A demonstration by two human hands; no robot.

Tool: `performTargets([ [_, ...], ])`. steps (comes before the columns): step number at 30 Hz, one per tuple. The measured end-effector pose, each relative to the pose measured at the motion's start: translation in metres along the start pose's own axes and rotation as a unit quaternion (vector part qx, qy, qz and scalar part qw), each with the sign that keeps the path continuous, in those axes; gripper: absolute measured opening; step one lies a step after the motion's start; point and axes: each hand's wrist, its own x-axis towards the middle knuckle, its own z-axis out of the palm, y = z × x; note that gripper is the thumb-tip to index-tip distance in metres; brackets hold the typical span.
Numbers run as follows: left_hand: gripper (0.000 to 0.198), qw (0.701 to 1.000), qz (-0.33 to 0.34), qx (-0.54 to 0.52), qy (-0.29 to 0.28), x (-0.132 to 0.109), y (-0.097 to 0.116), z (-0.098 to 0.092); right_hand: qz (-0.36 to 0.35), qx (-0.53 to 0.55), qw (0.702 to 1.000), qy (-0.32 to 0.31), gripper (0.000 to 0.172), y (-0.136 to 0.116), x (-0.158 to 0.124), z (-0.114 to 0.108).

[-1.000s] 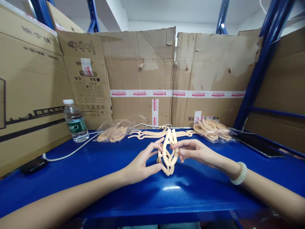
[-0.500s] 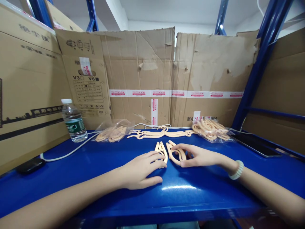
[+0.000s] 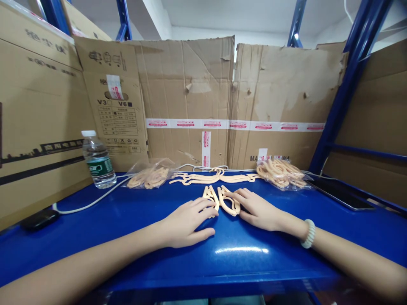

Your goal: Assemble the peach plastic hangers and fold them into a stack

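Two folded cream plastic travel hangers lie side by side on the blue tabletop (image 3: 152, 271). My left hand (image 3: 186, 222) rests over the left folded hanger (image 3: 216, 200), its fingers stretched out and apart, the thumb off to the near side. Part of that hanger is hidden under the fingers. At the right folded hanger (image 3: 225, 207), my right hand (image 3: 259, 209) has its fingertips on the top and its thumb by the near right edge, holding it against the table. Behind them lie several unfolded hangers (image 3: 197, 178), stacked with their hooks at the middle.
Clear bags of folded hangers stand at the back, a left bag (image 3: 155, 177) and a right bag (image 3: 281, 173). A water bottle (image 3: 100, 163), white cable (image 3: 85, 209) and black object (image 3: 40, 219) sit left. A dark tablet-like slab (image 3: 343, 195) lies right. Cardboard (image 3: 187, 97) walls the back.
The right folded hanger has shifted left, closer to the left one, and now lies flatter. My right hand moved left with it. The left folded hanger and my left hand shifted slightly left.
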Motion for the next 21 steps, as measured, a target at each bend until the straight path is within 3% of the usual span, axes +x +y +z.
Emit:
performTargets([
  [9,0.037,1.000,-0.001,0.026,-0.004,0.001,0.001,0.000,0.027,-0.011,1.000,0.000,0.066,-0.002,-0.002,-0.002],
  [13,0.036,1.000,-0.005,0.028,-0.005,0.001,0.002,0.001,-0.032,0.011,0.998,0.060,0.061,-0.011,-0.003,-0.022],
  [15,0.036,1.000,-0.005,0.022,0.000,0.002,0.001,0.002,-0.109,0.022,0.988,0.107,0.064,-0.028,-0.003,-0.034],
  [17,0.037,1.000,0.005,0.005,0.006,0.002,0.000,0.003,-0.185,0.041,0.977,0.100,0.064,-0.052,-0.010,-0.038],
  [19,0.038,1.000,0.015,-0.010,0.010,0.001,-0.001,0.003,-0.220,0.105,0.969,0.044,0.057,-0.082,-0.026,-0.028],
  [21,0.036,1.000,0.015,-0.014,0.013,0.001,-0.001,0.002,-0.198,0.213,0.956,0.034,0.051,-0.110,-0.053,-0.006],
])
